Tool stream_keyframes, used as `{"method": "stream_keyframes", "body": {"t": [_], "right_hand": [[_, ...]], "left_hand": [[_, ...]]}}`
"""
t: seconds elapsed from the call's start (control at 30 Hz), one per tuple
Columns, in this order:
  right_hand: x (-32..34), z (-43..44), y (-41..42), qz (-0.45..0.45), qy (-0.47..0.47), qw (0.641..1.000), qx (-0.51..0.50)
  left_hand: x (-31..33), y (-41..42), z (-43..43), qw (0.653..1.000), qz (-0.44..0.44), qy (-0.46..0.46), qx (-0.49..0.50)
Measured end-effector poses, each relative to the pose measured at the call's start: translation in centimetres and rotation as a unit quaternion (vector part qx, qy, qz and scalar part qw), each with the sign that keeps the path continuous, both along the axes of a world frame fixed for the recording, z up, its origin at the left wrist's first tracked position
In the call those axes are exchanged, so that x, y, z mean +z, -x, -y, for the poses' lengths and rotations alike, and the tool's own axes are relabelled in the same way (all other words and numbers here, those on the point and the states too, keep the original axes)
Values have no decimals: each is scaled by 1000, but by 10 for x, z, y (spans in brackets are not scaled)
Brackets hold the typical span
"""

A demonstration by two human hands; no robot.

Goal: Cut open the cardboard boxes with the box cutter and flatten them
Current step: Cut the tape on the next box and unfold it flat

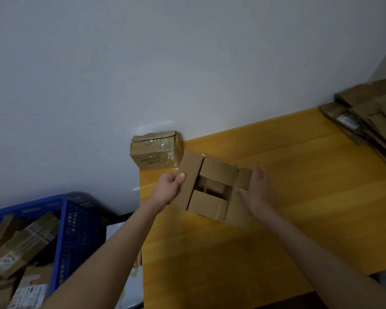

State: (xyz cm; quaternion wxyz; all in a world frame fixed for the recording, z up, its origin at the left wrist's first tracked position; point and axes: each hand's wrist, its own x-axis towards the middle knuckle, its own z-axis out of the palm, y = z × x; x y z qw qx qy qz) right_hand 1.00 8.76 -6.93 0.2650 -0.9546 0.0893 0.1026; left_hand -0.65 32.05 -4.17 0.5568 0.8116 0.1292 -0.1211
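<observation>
yellow table (299,197): opened box (210,204) lies crosswise between the hands, left hand (169,186) gripping its left flap, right hand (256,188) flat against the right

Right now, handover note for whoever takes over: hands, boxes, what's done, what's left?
Hands: left hand grips the left flap of the open brown cardboard box on the yellow wooden table; right hand lies flat against its right flap.
Done: flaps open; flattened brown cardboard stack far right.
Left: flatten this box; taped brown box by the wall; more in the blue plastic crate. No box cutter in view.
</observation>
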Motion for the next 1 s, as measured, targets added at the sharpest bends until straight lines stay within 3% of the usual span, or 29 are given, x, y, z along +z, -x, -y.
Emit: {"method": "stream_keyframes", "body": {"t": [0.07, 0.13, 0.27, 0.37, 0.43, 0.5, 0.57, 0.63, 0.67, 0.73, 0.87, 1.0], "right_hand": [[4, -4, -5, 45, 178, 972, 146], [7, -12, -8, 21, 202, 960, 194], [12, -18, -13, -16, 116, 983, 138], [11, -10, -15, -9, 31, 981, 191], [8, -9, -13, -1, -59, 983, 173], [5, -14, -8, 27, -75, 986, 150], [6, -23, -2, 53, -36, 989, 134], [10, -31, 3, 72, -9, 989, 129], [13, -33, 5, 82, -6, 987, 139], [16, -36, 7, 100, -21, 981, 165], [5, -27, 11, 103, -134, 969, 178], [1, -10, 13, 58, -230, 969, 73]], "left_hand": [[6, -8, 5, 995, 47, -81, -44], [15, -16, 15, 981, 87, -140, -102], [31, -23, 19, 962, 117, -178, -174], [36, -28, 2, 921, 128, -314, -192], [30, -27, -8, 888, 153, -406, -152], [20, -21, -9, 876, 203, -436, -43], [4, -15, -5, 901, 192, -377, 93], [-10, -10, 1, 954, 74, -193, 219], [-18, -6, 3, 963, 25, -119, 242], [-28, 2, 5, 971, 1, -69, 227], [-31, 6, -2, 974, 3, -137, 182], [-22, 11, -18, 996, -18, -72, 56]]}}
